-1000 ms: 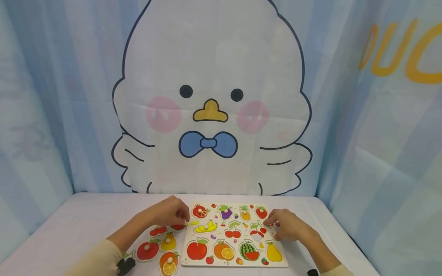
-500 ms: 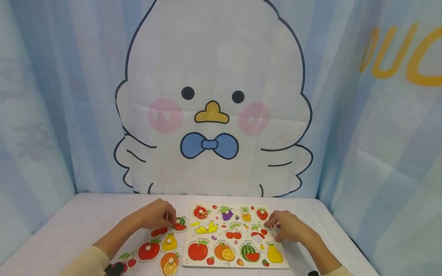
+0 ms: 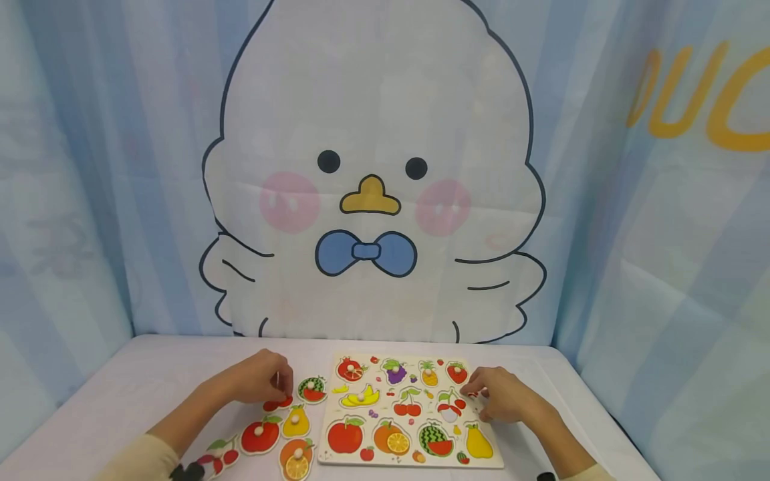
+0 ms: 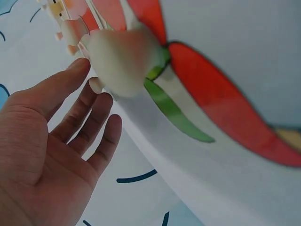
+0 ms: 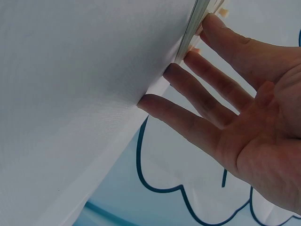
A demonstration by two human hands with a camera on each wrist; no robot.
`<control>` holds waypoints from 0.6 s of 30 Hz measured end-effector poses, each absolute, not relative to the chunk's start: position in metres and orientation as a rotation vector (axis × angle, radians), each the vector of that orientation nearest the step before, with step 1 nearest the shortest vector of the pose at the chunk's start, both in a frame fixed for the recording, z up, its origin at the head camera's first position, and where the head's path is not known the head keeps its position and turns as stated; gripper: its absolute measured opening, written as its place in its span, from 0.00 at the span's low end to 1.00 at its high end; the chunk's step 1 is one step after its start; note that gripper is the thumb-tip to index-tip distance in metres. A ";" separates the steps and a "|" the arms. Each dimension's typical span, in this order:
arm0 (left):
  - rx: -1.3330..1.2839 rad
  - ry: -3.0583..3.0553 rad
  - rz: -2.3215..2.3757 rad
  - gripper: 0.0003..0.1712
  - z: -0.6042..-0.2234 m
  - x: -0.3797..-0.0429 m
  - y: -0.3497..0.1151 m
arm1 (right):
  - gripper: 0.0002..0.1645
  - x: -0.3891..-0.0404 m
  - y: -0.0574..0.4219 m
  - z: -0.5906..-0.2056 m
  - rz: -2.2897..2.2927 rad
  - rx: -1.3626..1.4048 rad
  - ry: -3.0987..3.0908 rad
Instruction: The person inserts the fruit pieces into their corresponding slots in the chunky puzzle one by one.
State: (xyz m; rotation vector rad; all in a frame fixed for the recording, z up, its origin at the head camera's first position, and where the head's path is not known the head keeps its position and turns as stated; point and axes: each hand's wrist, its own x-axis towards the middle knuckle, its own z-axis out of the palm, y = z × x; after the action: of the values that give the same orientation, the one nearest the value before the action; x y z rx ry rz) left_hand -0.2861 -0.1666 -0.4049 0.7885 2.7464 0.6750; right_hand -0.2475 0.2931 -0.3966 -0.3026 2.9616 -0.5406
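My left hand [image 3: 260, 375] is over a red fruit puzzle piece [image 3: 278, 403] on the left of the table, partly hiding it. In the left wrist view its thumb and fingers are slightly bent and apart, with fingertips right at a small pale knob [image 4: 96, 85]. A watermelon piece [image 3: 312, 389] lies just right of that hand. My right hand [image 3: 502, 393] rests at the right edge of the wooden fruit puzzle board [image 3: 415, 461]. In the right wrist view its fingers are extended, fingertips touching the table and the board's side [image 5: 192, 30].
Loose knobbed pieces lie left of the board: a pear [image 3: 295, 421], an apple [image 3: 260, 435], an orange [image 3: 296, 459] and cherries [image 3: 230, 456]. Knobbed pieces on the board include grapes [image 3: 395, 371] and bananas [image 3: 360, 397]. A duck-printed curtain [image 3: 373, 294] hangs behind the white table [image 3: 162, 374].
My left hand has moved left, away from the board, past the watermelon piece to the red fruit piece. The watermelon piece is uncovered. My right hand stays at the board's edge.
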 end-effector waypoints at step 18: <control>0.716 2.738 0.667 0.08 -0.402 -0.283 -0.179 | 0.24 -0.248 0.293 -0.396 -0.533 -0.296 2.963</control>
State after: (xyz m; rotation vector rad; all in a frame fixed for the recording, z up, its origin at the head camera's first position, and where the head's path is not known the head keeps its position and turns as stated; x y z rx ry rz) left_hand -0.2828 -0.1786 -0.4025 0.7163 2.7379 0.6673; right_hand -0.2482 0.2926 -0.3964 -0.2958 2.9628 -0.5332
